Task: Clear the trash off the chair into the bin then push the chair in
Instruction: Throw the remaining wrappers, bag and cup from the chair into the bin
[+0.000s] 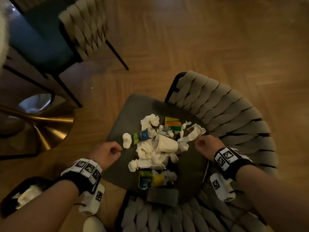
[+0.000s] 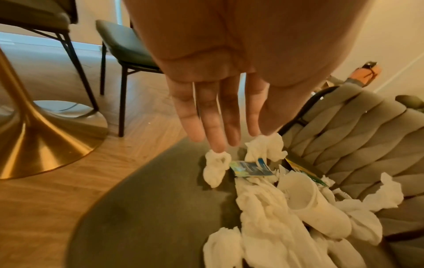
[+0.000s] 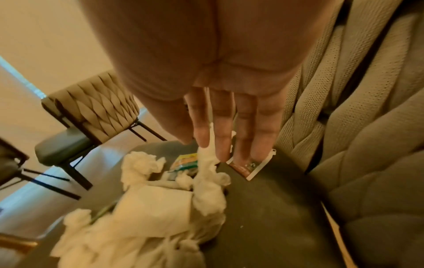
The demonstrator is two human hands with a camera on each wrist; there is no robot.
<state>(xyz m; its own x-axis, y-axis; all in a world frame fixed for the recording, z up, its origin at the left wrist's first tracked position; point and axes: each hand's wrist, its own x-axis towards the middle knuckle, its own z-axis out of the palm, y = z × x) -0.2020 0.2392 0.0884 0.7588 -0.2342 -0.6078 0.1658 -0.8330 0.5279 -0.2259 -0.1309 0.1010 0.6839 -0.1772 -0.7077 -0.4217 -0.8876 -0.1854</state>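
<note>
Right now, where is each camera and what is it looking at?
Head: looks down from above at the chair seat, trash and both hands.
Left wrist: looks along the left hand toward tissues and a paper cup.
Right wrist: looks along the right hand at the tissues.
All three views share the trash pile.

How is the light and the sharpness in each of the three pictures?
Head view: dim and warm, edges bent, glare on the gold base. Left wrist view: brighter, palm blurred, tissues fairly sharp. Right wrist view: soft overall, fingers and cup blurred.
</note>
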